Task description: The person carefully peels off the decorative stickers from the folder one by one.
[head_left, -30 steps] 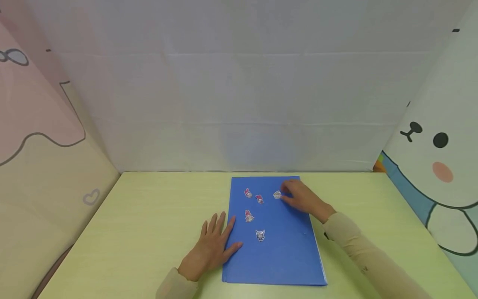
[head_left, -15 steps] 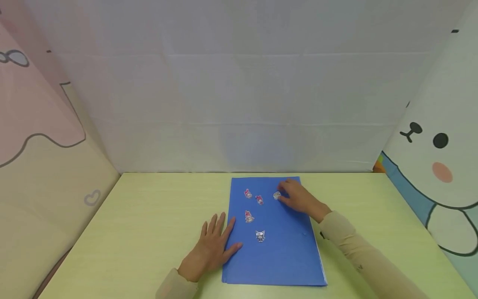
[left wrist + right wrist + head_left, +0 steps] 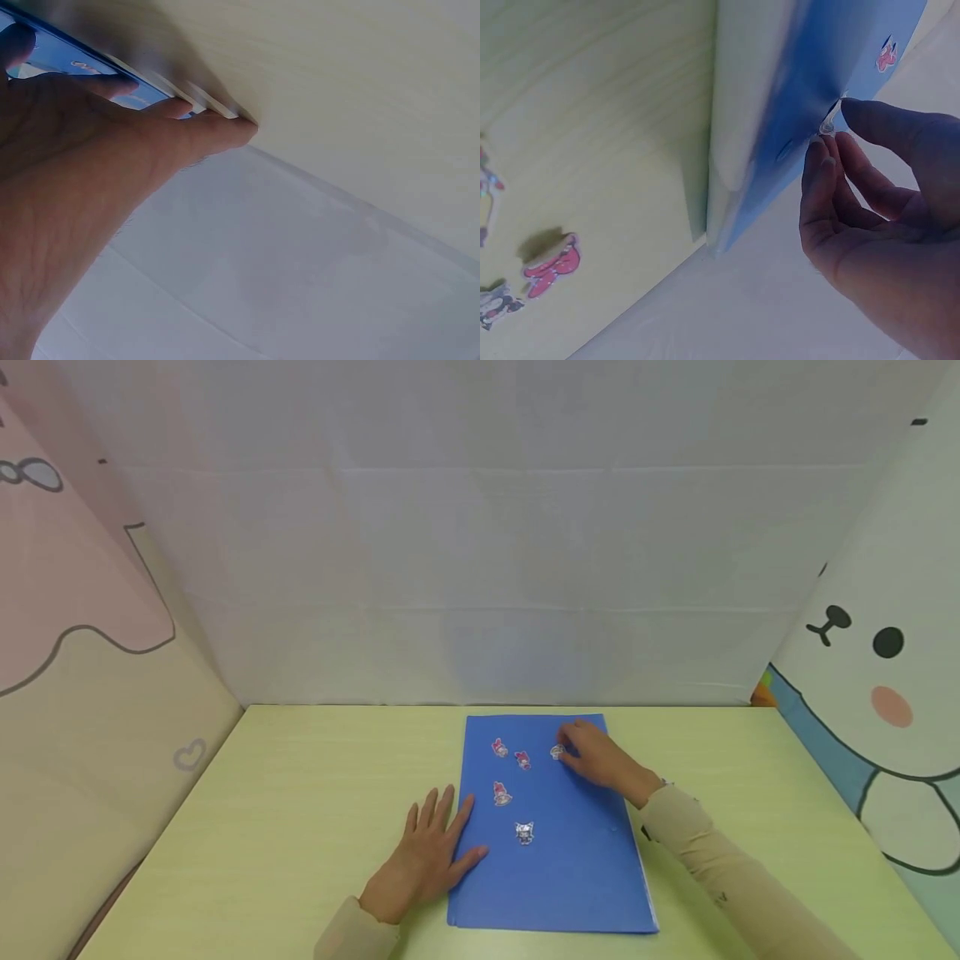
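A large blue folder (image 3: 555, 868) lies flat on the table. Several small cartoon stickers are on it: two with red tops near the upper left, a third red-topped sticker (image 3: 501, 794) below them, and a silvery one (image 3: 524, 833) lower down. My left hand (image 3: 423, 864) rests with spread fingers over the folder's left edge, thumb and index on the blue cover. Near the top right, my right hand (image 3: 600, 758) pinches a small pale sticker (image 3: 827, 126) between thumb and fingertips, close against the cover. Part of that sticker is hidden by the fingers.
In the right wrist view, more loose stickers, among them a red one (image 3: 553, 266), lie on the pale table (image 3: 615, 150) beside the folder; the right sleeve (image 3: 720, 852) mostly hides them from the head view. A white curtain (image 3: 480, 568) hangs behind the table.
My right hand has shifted slightly left over the pale sticker, then stayed nearly still. The left hand and folder hold their place.
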Available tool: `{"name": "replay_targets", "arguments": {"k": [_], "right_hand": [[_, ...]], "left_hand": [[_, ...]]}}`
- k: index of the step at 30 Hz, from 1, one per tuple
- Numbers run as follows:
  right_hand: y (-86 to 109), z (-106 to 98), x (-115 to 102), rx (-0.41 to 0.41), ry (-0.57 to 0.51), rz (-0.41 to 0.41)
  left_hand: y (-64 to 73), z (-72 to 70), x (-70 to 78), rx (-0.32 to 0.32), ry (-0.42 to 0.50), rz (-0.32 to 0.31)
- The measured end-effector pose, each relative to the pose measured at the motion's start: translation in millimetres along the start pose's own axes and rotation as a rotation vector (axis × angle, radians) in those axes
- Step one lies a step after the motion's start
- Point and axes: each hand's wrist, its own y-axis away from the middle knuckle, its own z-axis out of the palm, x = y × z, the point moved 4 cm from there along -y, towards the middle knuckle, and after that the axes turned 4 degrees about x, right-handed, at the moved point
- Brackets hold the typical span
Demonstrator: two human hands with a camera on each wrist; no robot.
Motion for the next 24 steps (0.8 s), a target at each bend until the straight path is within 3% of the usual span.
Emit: {"name": "replay_targets", "arguments": {"k": [7, 13, 24], "right_hand": [[-1.7, 3.0, 0.5, 0.062, 0.007, -0.046], [0.4, 1.7, -1.4, 0.126, 0.022, -0.041], [1.3, 0.2, 2.1, 0.151, -0.01, -0.04]], "left_hand": [[-1.0, 2.2, -2.3, 0.029, 0.007, 0.022], [-0.6, 0.1, -0.9, 0.015, 0.001, 0.012], [-1.0, 2.9, -2.9, 0.013, -0.004, 0.006]]}}
